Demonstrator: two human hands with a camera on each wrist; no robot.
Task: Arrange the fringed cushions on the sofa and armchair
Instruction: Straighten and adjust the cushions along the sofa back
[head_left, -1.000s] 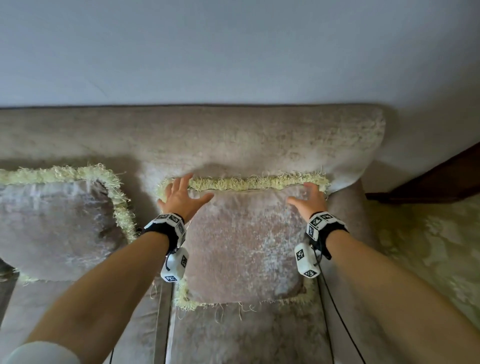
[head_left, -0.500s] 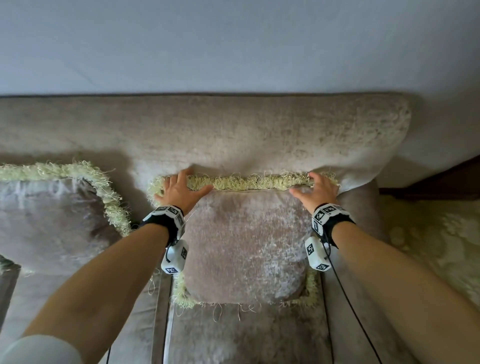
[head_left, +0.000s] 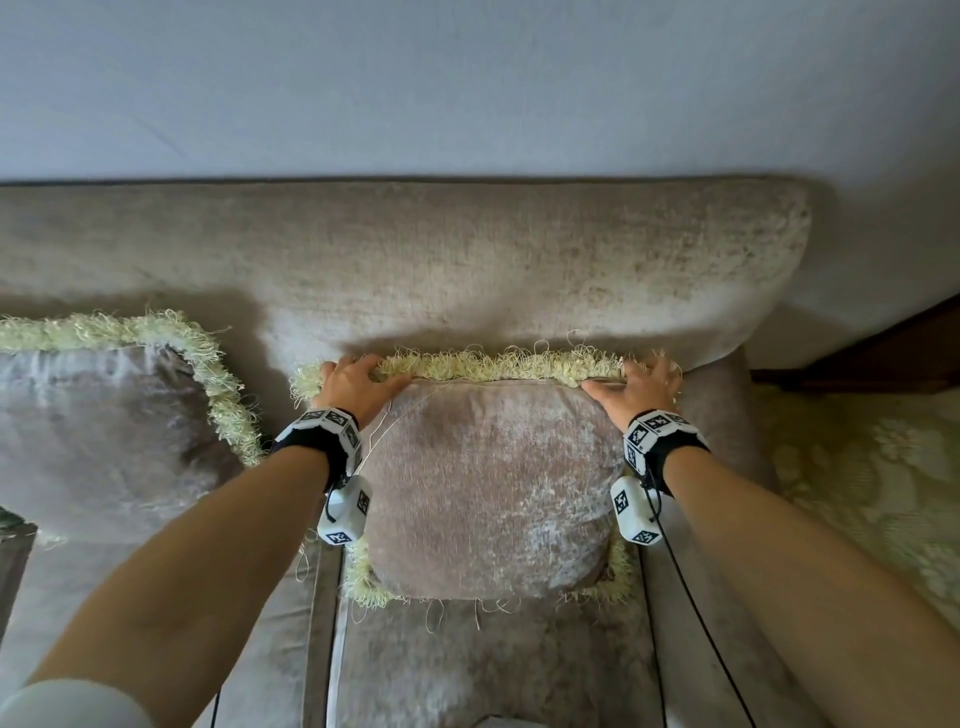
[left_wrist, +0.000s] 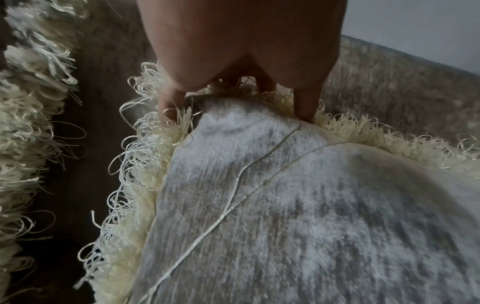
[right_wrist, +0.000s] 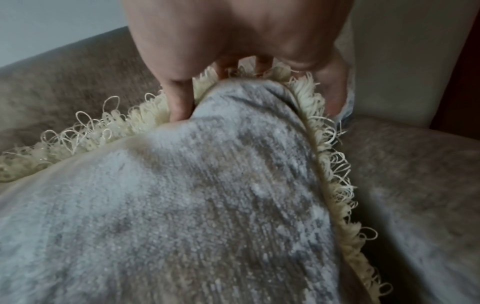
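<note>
While propped against the taupe velvet sofa backrest (head_left: 405, 260) at the sofa's right end, the taupe velvet cushion with pale yellow looped fringe (head_left: 488, 488) is held at both top corners. Its upper left corner is gripped by the left hand (head_left: 358, 387), fingers curled over the fringe, thumb on the front face. Its upper right corner is gripped likewise by the right hand (head_left: 636, 387). A loose pale thread (left_wrist: 233, 193) is seen trailing down the cushion front. A second matching fringed cushion (head_left: 104, 441) is leaned further left, apart from the hands. Compared with a second ago, both hands are curled tighter over the top edge and set wider, at the corners.
</note>
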